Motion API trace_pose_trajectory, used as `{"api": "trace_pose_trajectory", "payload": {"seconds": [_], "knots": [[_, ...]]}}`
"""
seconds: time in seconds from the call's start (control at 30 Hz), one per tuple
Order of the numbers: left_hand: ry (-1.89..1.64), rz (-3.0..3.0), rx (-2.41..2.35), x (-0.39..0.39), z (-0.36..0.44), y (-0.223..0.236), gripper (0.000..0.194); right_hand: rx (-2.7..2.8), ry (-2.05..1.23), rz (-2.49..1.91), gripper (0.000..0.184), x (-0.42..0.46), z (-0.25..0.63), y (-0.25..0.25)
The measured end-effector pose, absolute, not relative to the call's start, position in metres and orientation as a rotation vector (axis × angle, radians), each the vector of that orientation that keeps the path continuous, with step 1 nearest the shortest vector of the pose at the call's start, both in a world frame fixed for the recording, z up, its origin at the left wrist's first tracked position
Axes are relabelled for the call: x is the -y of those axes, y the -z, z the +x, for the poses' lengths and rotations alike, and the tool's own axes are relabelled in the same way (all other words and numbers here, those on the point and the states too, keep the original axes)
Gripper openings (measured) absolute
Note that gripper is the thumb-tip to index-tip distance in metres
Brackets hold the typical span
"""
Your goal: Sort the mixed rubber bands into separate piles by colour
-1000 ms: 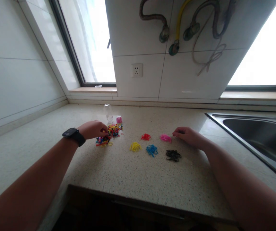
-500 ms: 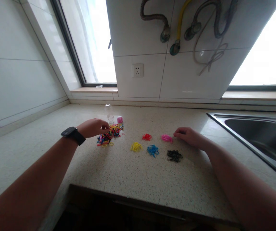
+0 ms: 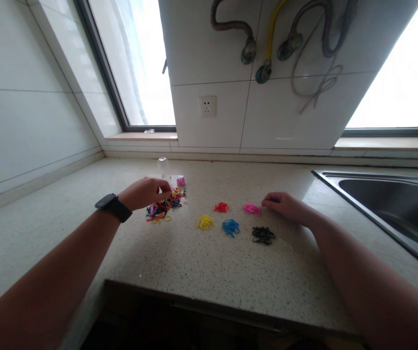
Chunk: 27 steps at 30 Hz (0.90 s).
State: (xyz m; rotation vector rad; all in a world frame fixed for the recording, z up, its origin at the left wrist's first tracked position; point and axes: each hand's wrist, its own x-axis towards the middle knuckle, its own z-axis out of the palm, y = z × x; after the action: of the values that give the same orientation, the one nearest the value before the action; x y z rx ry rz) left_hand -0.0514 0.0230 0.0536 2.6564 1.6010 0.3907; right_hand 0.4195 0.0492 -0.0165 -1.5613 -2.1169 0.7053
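My left hand (image 3: 148, 191), with a dark watch at its wrist, hovers at the upper part of a mixed heap of small coloured rubber bands (image 3: 163, 208). Its thumb and fingers are pinched; whatever may be between them is too small to make out. On the right, my right hand (image 3: 284, 205) rests on the counter with fingers curled together, the tips beside a pile of pink rubber bands (image 3: 252, 209). Between the hands lie red rubber bands (image 3: 221, 207), yellow rubber bands (image 3: 205, 222), blue rubber bands (image 3: 230, 227) and black rubber bands (image 3: 263, 235), each in a separate pile.
Behind the mixed heap stand a clear bottle (image 3: 163, 166), partly hidden by my left hand, and a pink cap (image 3: 181, 181). A steel sink (image 3: 335, 179) is set into the speckled counter (image 3: 194, 272) at right. Hoses and a socket (image 3: 207, 106) are on the tiled wall.
My left hand has shifted slightly to the right and up over the mixed heap, covering more of the bottle. The right hand and the sorted piles stay put.
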Motion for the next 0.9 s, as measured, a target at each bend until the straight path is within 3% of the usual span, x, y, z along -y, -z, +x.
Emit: {"api": "trace_pose_trajectory", "payload": {"seconds": [0.27, 0.53, 0.9], "knots": [[-0.829, 2.598, -1.231, 0.018, 0.041, -0.046, 0.021, 2.143, -0.671, -1.576, 0.035, -0.052, 0.42, 0.018], [-0.549, 2.711, -0.982, 0.05, 0.095, -0.02, 0.012, 2.166, -0.65, -1.564, 0.036, -0.049, 0.418, 0.016], [-0.398, 2.789, -0.866, 0.065, 0.099, -0.017, 0.018, 2.171, -0.652, -1.556, 0.035, -0.043, 0.414, 0.01]]}}
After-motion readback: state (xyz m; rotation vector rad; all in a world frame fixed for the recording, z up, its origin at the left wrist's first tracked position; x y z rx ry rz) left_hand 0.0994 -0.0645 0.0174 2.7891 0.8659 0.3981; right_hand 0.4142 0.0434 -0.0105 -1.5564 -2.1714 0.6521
